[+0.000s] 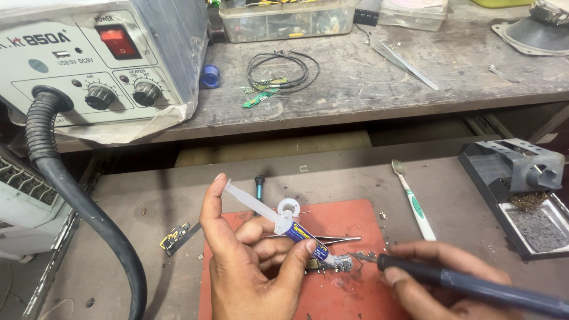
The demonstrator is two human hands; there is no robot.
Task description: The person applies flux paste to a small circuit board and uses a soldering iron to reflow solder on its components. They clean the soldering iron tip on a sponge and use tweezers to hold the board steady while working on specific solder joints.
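A worn grey workbench [148, 195] carries a red work mat [349, 222], with a hot-air rework station [89, 59] on the shelf behind. The left hand [249, 261] grips a small syringe [278, 219] — thumb on the plunger, nozzle down at a small circuit board [332, 265] on the mat. The right hand [450, 278] is closed around a soldering iron [468, 284] — tip at the board. A toothbrush [414, 201] lies just beside the mat.

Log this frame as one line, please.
left hand: holds syringe | right hand: holds soldering iron | tip at small board | surface: red mat
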